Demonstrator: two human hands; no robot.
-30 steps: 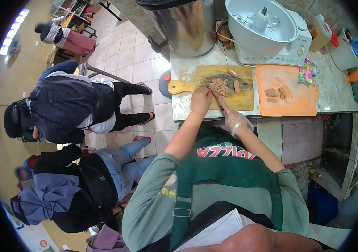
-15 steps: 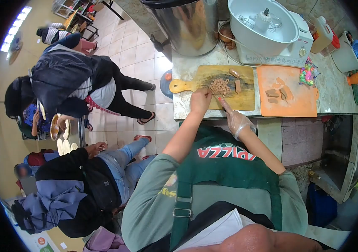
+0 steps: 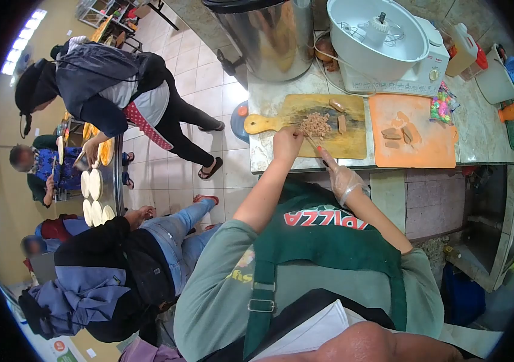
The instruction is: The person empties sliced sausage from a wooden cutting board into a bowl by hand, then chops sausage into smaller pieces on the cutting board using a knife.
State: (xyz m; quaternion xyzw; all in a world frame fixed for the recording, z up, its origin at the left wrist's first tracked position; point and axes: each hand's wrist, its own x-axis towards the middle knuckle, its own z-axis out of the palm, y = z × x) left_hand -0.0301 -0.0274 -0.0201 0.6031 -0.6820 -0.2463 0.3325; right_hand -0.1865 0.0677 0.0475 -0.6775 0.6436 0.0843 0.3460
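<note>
On the yellow wooden cutting board (image 3: 353, 142) lies a pile of chopped brown pieces (image 3: 315, 125), with two larger brown pieces (image 3: 341, 124) to its right. My left hand (image 3: 288, 143) is closed at the pile's lower left edge; what its fingers pinch is too small to make out. In a clear plastic glove, my right hand (image 3: 344, 181) grips a knife (image 3: 314, 143) at the board's front edge, the thin blade pointing up and left towards my left fingertips. More brown pieces (image 3: 391, 133) rest on the orange cutting board (image 3: 429, 148) to the right.
A white mixer (image 3: 390, 45) and a large metal container (image 3: 267, 42) stand behind the boards. Beside the mixer are a colourful packet (image 3: 442, 105) and a white tub (image 3: 495, 78). At left, several people stand around a table with round flat breads (image 3: 95, 184).
The knife and my right hand have shifted slightly; my left hand stays by the pile. At left, a person in dark clothes has moved and turned, uncovering the breads and another person.
</note>
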